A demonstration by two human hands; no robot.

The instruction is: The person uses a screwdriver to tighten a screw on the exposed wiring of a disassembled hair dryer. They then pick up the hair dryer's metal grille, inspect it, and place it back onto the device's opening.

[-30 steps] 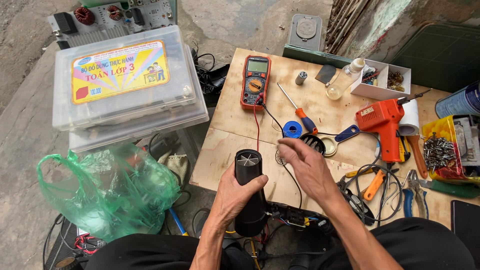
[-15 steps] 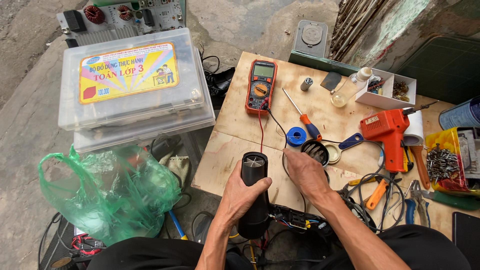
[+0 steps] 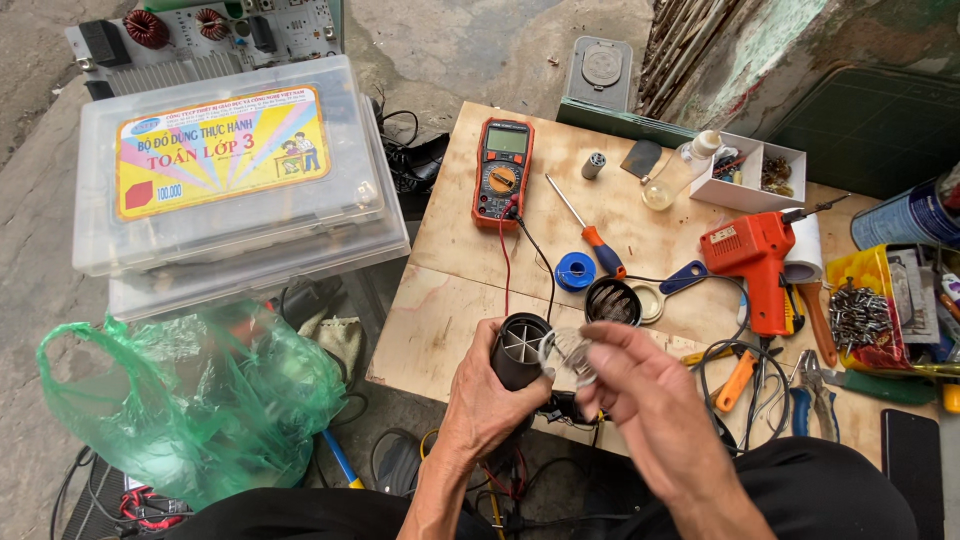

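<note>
My left hand [image 3: 485,395] grips a black cylindrical device [image 3: 520,350] upright at the near edge of the plywood board [image 3: 450,300]; its open top shows ribs inside. My right hand [image 3: 650,395] holds a small clear round cap [image 3: 568,352] between thumb and fingers, right beside the cylinder's top. Red and black wires hang below the cylinder, partly hidden by my hands.
On the board lie an orange multimeter [image 3: 503,170] with leads, a screwdriver [image 3: 588,232], a blue solder spool [image 3: 575,271], a black round tin [image 3: 612,300], an orange soldering gun [image 3: 755,260], pliers [image 3: 805,385]. Stacked clear plastic boxes [image 3: 230,190] and a green plastic bag [image 3: 190,400] sit left.
My right hand has lifted off the board and come to the cylinder's top with a clear cap in its fingers. The left hand keeps its grip on the cylinder.
</note>
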